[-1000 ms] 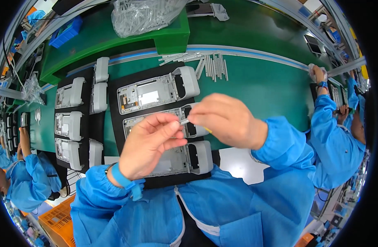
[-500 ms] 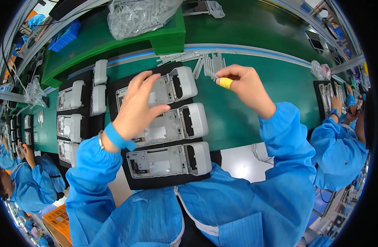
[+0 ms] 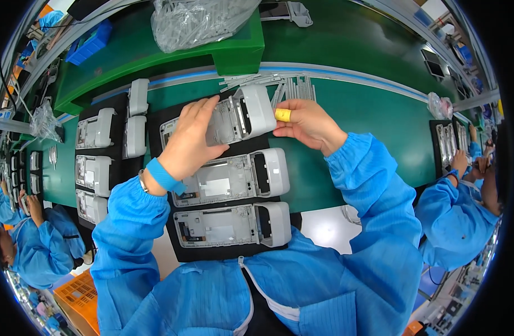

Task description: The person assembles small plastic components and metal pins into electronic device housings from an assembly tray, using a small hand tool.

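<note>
Left hand (image 3: 187, 134) spread, thumb apart from its fingers, across the farthest grey casing (image 3: 259, 112); right hand (image 3: 310, 123) bends its fingers at the casing's right end, though whether they pinch it I cannot tell.
A blue-and-white label (image 3: 0, 113) at the left rim is too small to read; a clear bag (image 3: 198, 25) of pale sticks sits on a green stand (image 3: 240, 53), near a blue bin (image 3: 89, 42); the casing lies above two others along a black mat (image 3: 223, 253) on the green desk (image 3: 374, 140), co-workers in blue at both sides.
</note>
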Available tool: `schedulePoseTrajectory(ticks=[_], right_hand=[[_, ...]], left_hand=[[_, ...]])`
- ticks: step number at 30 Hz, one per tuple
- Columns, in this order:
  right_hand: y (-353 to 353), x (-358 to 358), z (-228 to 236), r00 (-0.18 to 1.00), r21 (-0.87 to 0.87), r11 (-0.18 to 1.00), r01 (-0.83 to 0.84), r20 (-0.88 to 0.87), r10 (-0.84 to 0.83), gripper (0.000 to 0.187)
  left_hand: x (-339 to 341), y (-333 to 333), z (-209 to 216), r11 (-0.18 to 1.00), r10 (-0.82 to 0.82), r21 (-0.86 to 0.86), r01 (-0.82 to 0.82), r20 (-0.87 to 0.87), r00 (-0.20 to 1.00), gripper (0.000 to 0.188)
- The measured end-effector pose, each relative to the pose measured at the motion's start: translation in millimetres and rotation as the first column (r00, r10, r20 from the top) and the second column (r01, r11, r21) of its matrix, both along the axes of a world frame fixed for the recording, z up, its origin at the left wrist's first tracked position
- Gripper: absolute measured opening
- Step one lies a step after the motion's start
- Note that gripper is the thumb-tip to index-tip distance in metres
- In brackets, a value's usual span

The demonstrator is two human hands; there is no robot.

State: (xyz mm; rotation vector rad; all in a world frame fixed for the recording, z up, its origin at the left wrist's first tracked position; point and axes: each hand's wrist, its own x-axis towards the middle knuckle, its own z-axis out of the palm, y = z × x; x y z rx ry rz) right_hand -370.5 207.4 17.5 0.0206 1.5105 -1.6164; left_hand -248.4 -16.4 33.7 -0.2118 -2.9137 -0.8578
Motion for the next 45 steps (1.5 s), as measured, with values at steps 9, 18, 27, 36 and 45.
schedulePoseTrajectory(ticks=[9,18,27,36,45], right_hand=[[-17.8,13.3,-7.2,0.990,-0.181,0.983,0.025,0.142,0.001,0.024],[-28.9,18.0,2.6,0.994,-0.084,0.990,-0.111,-0.020,0.110,0.027],[-36.6,25.8,7.0,0.991,-0.091,0.989,-0.113,-0.080,0.106,0.036],[-29.9,22.3,0.3,0.985,-0.069,0.994,-0.085,-0.159,0.073,0.035],[71.9,-53.1,-4.2,0.725,0.410,0.854,0.319,-0.686,0.059,0.019]], left_hand=[[4.4,-8.2,5.0,0.992,-0.045,0.117,0.050,-0.050,0.998,0.089],[7.8,-7.0,2.7,0.991,-0.061,0.119,0.064,-0.036,0.998,0.090],[11.5,-6.2,0.9,0.989,-0.066,0.132,0.072,-0.053,0.996,0.091],[6.9,-3.2,2.8,0.989,-0.081,0.121,0.089,-0.070,0.994,0.087],[2.0,3.6,-5.2,0.997,-0.075,0.033,0.074,0.021,0.997,0.084]])
